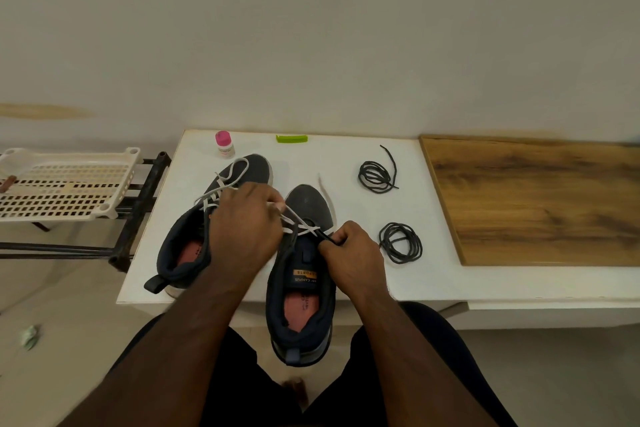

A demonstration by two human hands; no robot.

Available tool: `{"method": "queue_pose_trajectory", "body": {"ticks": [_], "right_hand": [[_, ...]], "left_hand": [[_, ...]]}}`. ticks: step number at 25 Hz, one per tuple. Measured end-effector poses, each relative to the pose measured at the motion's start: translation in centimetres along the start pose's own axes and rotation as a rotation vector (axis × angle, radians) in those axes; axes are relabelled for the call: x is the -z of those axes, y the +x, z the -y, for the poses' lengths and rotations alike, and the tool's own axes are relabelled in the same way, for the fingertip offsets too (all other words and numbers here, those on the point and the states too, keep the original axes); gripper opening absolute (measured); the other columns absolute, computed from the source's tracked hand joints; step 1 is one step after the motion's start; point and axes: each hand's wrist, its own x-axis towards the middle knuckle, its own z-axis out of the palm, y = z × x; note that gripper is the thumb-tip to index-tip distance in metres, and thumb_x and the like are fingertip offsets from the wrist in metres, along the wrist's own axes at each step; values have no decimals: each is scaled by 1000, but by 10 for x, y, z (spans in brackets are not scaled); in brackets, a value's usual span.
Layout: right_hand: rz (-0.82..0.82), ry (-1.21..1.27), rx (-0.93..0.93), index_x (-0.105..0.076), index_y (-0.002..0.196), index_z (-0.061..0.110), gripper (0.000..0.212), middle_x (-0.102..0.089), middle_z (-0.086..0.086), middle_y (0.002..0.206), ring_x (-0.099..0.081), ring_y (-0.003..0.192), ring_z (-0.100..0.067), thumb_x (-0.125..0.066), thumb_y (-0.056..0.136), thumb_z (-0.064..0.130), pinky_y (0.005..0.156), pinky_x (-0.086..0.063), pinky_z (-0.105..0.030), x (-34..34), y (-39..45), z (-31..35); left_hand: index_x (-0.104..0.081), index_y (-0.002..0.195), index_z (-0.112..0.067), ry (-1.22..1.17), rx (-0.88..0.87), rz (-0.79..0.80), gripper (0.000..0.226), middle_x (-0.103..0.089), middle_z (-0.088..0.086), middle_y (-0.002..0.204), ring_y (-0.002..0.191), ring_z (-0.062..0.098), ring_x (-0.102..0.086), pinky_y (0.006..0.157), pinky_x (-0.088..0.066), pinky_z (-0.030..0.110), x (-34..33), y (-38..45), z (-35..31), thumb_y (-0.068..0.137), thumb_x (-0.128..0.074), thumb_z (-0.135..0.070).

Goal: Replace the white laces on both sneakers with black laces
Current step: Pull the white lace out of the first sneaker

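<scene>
The near sneaker [301, 291] overhangs the table [433, 274] edge. The left hand [246, 222] pinches its white lace [298, 222]; the right hand [349, 253] grips the eyelet edge. Better to draw each crossing out slowly, 1 eyelet at a time, keeping the shoe braced.

A single head-worn wide-angle camera views the scene from above the person's lap, facing forward and downward. The white table [433, 274] lies close below, its near edge crossing the lower middle of the frame and its far edge meeting the wall. Both forearms enter from the bottom edge, with the left hand [242, 218] and right hand [349, 253] near the frame centre. No second view is provided.
</scene>
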Motion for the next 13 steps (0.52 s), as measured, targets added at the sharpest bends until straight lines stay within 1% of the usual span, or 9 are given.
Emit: {"method": "queue_pose_trajectory", "body": {"ticks": [1,2,4,5,6,7,9,11,13], "right_hand": [[2,3,0,-52,80,25,12,-62,9,76,-58,72,-9,-60,80,34,58,-38,-27,0,0,0],[4,5,-2,-52,80,26,12,-62,9,76,-58,73,-9,-60,80,35,59,-38,-27,0,0,0],[1,5,-4,-52,79,26,12,-62,9,75,-58,72,-10,-59,78,35,59,-38,-27,0,0,0],[-1,3,-7,-52,79,26,12,-62,9,75,-58,72,-10,-59,78,36,58,-38,-27,0,0,1],[-2,3,-8,-52,79,26,12,-62,9,74,-58,71,-10,-59,77,36,57,-37,-27,-1,0,1],[-1,2,-6,-52,79,26,12,-62,9,74,-58,70,-9,-60,77,36,57,-37,-27,-1,0,1],[1,0,-1,-52,79,27,13,-62,9,74,-58,70,-8,-60,79,36,57,-37,-26,-1,0,1],[1,-3,-1,-52,79,27,12,-62,9,74,-58,71,-8,-60,79,36,57,-37,-26,-1,0,0],[1,-1,-3,-51,79,27,13,-62,9,74,-57,70,-8,-60,80,35,56,-36,-26,-1,0,0]], "left_hand": [[-66,96,-32,17,31,-35,10,-62,-5,115,113,29,-49,91,-39,43,1,0,5,90,-60,-29],[-65,104,-35,48,51,-33,17,-58,-6,125,119,30,-44,93,-38,45,0,-3,6,88,-62,-33],[-58,120,-42,89,12,90,39,-43,-12,142,132,27,-28,102,-30,52,-4,-10,0,82,-62,-45],[-56,124,-45,98,-25,167,44,-39,-15,146,136,25,-22,105,-25,54,-7,-13,-6,80,-61,-49],[-56,125,-46,109,-55,229,45,-38,-17,147,139,24,-18,108,-22,53,-11,-15,-12,81,-59,-50],[-58,122,-45,126,-70,263,40,-41,-18,145,140,23,-19,108,-21,52,-15,-17,-16,82,-58,-50],[-65,109,-40,152,-75,260,24,-52,-17,135,137,20,-25,106,-24,49,-18,-18,-21,87,-57,-44],[-66,95,-37,100,-59,206,11,-58,-17,121,131,19,-32,103,-26,48,-15,-15,-20,89,-57,-38],[-63,84,-37,10,17,114,9,-58,-16,107,122,19,-42,100,-32,47,-4,-6,-13,87,-57,-31]]}}
